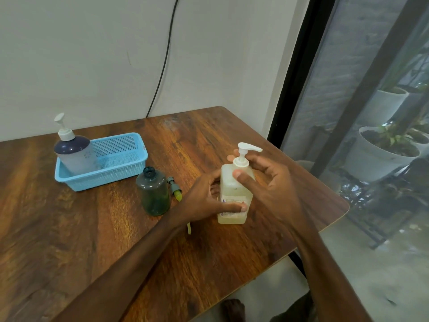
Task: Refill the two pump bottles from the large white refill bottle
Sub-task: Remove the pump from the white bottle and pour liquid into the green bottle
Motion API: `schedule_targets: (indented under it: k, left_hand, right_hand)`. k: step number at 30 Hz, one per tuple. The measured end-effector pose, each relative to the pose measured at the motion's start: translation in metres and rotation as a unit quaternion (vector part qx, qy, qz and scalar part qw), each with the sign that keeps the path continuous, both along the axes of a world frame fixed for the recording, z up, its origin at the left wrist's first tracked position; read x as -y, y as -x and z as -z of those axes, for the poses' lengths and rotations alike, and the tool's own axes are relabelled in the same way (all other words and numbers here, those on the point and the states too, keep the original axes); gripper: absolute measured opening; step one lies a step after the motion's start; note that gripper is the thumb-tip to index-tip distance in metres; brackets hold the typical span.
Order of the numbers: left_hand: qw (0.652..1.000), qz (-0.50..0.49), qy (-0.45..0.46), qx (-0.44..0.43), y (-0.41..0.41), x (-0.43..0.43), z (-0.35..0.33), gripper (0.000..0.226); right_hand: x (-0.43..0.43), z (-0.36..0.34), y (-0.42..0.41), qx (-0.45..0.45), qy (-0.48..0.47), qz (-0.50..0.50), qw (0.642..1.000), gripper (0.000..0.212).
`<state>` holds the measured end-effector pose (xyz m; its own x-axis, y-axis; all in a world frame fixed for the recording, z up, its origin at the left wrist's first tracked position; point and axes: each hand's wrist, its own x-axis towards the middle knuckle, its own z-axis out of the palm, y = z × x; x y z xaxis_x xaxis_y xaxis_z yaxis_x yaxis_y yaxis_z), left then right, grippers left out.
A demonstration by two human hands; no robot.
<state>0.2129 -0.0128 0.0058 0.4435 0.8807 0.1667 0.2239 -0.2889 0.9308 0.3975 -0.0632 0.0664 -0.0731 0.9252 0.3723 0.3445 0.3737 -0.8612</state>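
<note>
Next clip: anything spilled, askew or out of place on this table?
No spill visible. The dark bottle stands uncapped, its pump lying loose on the table beside it, expected mid-refill. The left hand and right hand hold the pale pump bottle upright.

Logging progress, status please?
Left hand grips square pump bottle low. Right hand round its pump collar. Green bottle stands open alongside. Nothing blocking.
</note>
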Motion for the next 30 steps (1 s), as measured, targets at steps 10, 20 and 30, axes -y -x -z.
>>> schedule_targets:
  k: [10,20,30]
  left_hand:
    - [1.0,0.005,0.003,0.002,0.0,0.001,-0.002,0.072]
    - [1.0,0.006,-0.013,-0.018,0.001,0.0,0.001,0.073]
    - [0.998,-0.019,-0.027,-0.05,0.001,0.005,-0.005,0.071]
  right_hand:
    - [0.0,-0.002,0.015,-0.057,-0.031,0.097,0.993,0.048]
    - [-0.002,-0.01,-0.007,-0.074,0.047,-0.084,0.993,0.056]
    - [0.004,-0.005,0.015,-0.125,-0.033,0.074,0.989,0.044]
